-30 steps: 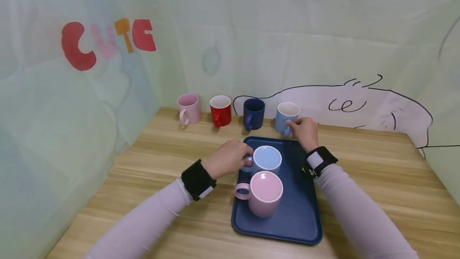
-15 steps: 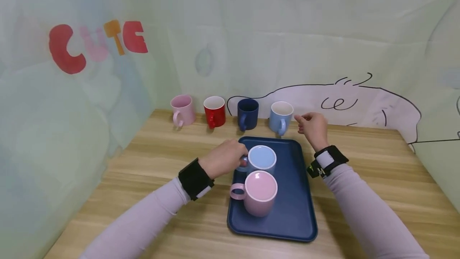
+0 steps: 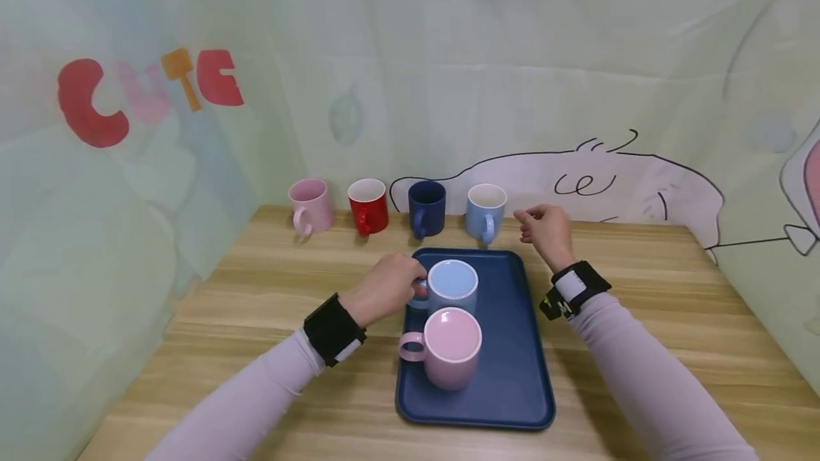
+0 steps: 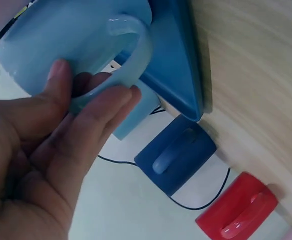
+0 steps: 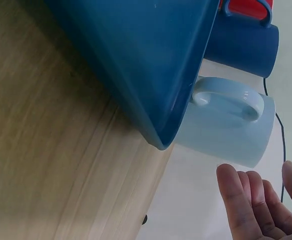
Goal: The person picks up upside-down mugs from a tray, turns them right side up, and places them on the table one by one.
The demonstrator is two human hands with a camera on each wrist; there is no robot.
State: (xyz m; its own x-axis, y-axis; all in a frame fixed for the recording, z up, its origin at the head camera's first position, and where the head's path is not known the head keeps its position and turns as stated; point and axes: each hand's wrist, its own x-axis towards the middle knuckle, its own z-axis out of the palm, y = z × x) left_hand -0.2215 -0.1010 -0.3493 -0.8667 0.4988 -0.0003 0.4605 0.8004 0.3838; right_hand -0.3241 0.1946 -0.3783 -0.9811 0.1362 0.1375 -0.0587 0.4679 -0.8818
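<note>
My left hand (image 3: pixel 383 290) holds the handle of an upturned light blue mug (image 3: pixel 453 283) standing on a dark blue tray (image 3: pixel 506 383). In the left wrist view, thumb and fingers (image 4: pixel 105 107) curl round that handle. Just in front of it on the tray is an upturned pink mug (image 3: pixel 452 347), its handle to the left. Behind the tray stands an upright light blue mug (image 3: pixel 479 215) with its handle facing front. My right hand (image 3: pixel 549 235) hovers to the right of this mug, apart from it. Its thumb and fingers (image 5: pixel 236 200) are separated, with nothing between them.
Left of the upright light blue mug, a navy mug (image 3: pixel 427 208), a red mug (image 3: pixel 369 206) and a pink mug (image 3: pixel 312 206) stand upright in a row by the back wall. Printed cloth (image 3: pixel 448 55) hangs behind the wooden table (image 3: pixel 256 326).
My right hand has let go of the upright light blue mug's handle and moved off to the right. That handle now points frontward. My left hand keeps its hold. The head view has shifted right.
</note>
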